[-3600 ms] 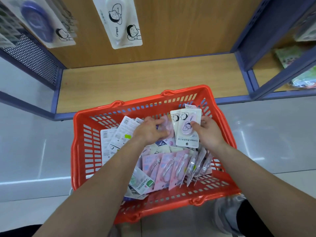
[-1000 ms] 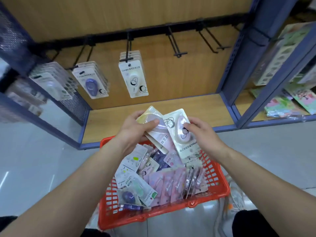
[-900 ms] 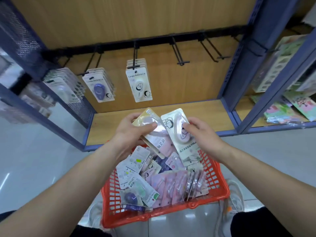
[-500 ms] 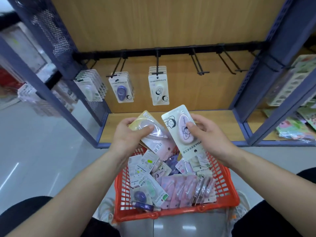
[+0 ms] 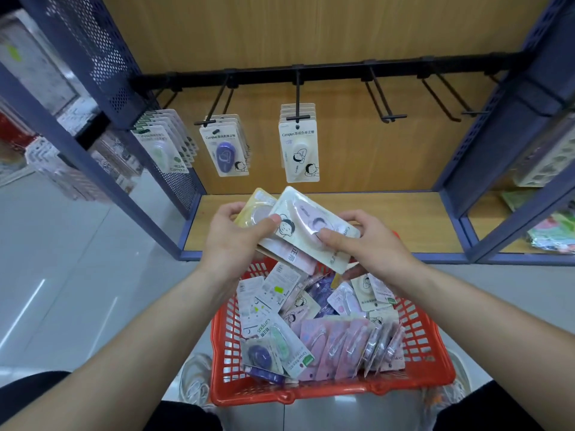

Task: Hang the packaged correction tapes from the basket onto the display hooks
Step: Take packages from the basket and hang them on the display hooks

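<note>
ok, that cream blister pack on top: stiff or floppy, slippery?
Probably stiff: the cream pack shows no bend where the right hand pinches it. Likely light: thumb and fingers carry it. Its glossy blister may slip on the yellow pack beneath.

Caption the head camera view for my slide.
Left hand and right hand hold correction tape packs above the red basket.

Left grip [image 5: 231, 244] and right grip [image 5: 373, 247] sit close together ahead, fingers [image 5: 353, 216] curled, thumbs pressing on top.

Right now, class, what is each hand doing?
Left hand: holding the yellow pack.
Right hand: holding the cream pack.
</note>
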Available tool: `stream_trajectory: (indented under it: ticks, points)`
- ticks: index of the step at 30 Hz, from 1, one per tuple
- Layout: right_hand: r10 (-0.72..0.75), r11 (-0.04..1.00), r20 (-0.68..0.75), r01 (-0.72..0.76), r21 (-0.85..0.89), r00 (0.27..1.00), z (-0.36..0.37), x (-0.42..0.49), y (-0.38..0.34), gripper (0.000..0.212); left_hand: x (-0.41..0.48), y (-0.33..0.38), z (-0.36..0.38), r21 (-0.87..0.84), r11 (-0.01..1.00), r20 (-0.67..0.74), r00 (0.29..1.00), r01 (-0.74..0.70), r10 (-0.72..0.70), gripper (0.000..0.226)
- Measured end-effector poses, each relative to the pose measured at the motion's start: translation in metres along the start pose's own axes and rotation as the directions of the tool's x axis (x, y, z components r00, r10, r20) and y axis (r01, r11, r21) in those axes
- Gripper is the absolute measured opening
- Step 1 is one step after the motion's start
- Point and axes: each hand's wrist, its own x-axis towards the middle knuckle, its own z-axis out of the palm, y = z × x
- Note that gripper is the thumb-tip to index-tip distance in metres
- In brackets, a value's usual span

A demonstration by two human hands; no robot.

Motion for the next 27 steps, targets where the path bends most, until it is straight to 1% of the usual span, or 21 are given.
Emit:
stream_trajectory:
  ticks: [2, 5, 6, 8, 10, 12, 16, 20, 23, 27]
  points:
    - [0.044, 0.997, 0.007, -0.044, 0.069, 0.999, 0.002, 0.005, 0.000, 0.046, 0.001, 0.001, 0.003, -0.035, 0.999, -0.005, 1.000, -0.006, 0.005, 0.054]
    - [0.056, 0.981, -0.055, -0.045, 0.189, 0.997, -0.001, 0.014, 0.001, 0.063, 0.000, 0.001, 0.008, -0.083, 0.997, 0.041, 0.999, 0.010, -0.007, 0.057]
    - [0.063, 0.975, -0.080, -0.044, 0.219, 0.995, -0.003, 0.016, 0.000, 0.063, 0.000, 0.001, 0.009, -0.096, 0.995, 0.063, 0.998, 0.022, -0.016, 0.058]
    - [0.069, 0.959, -0.124, -0.031, 0.282, 0.990, -0.006, 0.020, -0.002, 0.053, -0.001, 0.000, 0.011, -0.095, 0.995, 0.095, 0.995, 0.025, -0.015, 0.059]
    - [0.072, 0.929, -0.161, -0.008, 0.370, 0.984, -0.010, 0.025, -0.004, 0.044, -0.001, -0.001, 0.013, -0.072, 0.997, 0.112, 0.994, 0.013, -0.004, 0.054]
    - [0.067, 0.904, -0.199, 0.025, 0.427, 0.978, -0.018, 0.027, -0.008, 0.042, 0.000, -0.002, 0.013, -0.063, 0.998, 0.116, 0.993, 0.011, -0.004, 0.052]
    - [0.012, 0.905, -0.251, 0.096, 0.414, 0.968, -0.037, 0.027, -0.019, 0.034, 0.006, -0.002, 0.010, -0.033, 0.999, 0.057, 0.998, 0.032, -0.030, 0.056]
    - [0.012, 0.932, -0.294, 0.096, 0.350, 0.956, -0.053, 0.030, -0.024, 0.038, 0.012, 0.003, 0.010, -0.060, 0.997, 0.020, 0.999, 0.038, -0.037, 0.056]
    - [0.011, 0.960, -0.340, 0.085, 0.266, 0.941, -0.072, 0.040, -0.030, 0.037, 0.019, 0.010, 0.016, -0.100, 0.995, 0.032, 0.999, 0.018, -0.015, 0.051]
    - [-0.018, 0.963, -0.388, 0.120, 0.240, 0.921, -0.088, 0.062, -0.040, 0.032, 0.026, 0.015, 0.024, -0.118, 0.993, 0.081, 0.996, -0.027, 0.036, 0.046]
